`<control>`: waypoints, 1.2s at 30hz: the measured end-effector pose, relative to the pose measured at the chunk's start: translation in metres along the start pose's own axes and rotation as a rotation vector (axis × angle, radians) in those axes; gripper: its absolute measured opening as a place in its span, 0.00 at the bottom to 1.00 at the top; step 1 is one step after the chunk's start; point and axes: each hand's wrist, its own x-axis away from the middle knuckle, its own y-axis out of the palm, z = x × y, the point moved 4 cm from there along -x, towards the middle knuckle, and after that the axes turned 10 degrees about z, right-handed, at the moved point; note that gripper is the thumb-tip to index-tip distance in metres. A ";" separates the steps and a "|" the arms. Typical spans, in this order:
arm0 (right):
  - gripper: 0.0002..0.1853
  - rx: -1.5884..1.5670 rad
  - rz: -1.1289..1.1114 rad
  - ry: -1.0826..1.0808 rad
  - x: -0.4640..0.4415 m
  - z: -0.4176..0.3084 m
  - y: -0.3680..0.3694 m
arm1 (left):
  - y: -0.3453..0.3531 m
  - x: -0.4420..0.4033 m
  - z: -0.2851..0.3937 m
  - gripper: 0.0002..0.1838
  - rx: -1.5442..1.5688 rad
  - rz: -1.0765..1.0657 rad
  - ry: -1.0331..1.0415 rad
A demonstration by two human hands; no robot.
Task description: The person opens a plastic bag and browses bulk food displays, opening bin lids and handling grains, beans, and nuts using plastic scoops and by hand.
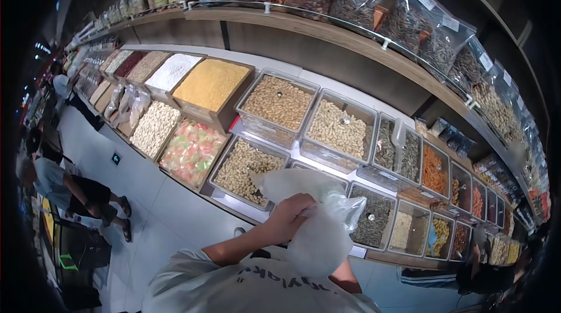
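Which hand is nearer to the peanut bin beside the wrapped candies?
Left: the left hand is just right of the peanut bin, slightly lower; the right hand is hidden, its forearm farther away.

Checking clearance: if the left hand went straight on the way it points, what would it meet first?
The left hand would likely push into the plastic bag it grips. Past that, the dark seeds in a bin might be next, but depth is unclear.
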 end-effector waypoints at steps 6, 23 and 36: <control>0.25 0.078 0.098 -0.041 -0.050 0.083 0.005 | -0.062 0.068 0.007 0.04 -0.308 -0.091 0.163; 0.26 0.229 -0.206 0.170 -0.125 0.349 0.276 | -0.334 0.287 0.008 0.03 -0.183 0.717 -0.014; 0.26 0.214 -0.298 0.162 -0.231 0.389 0.481 | -0.434 0.323 -0.018 0.09 -0.837 0.713 -0.022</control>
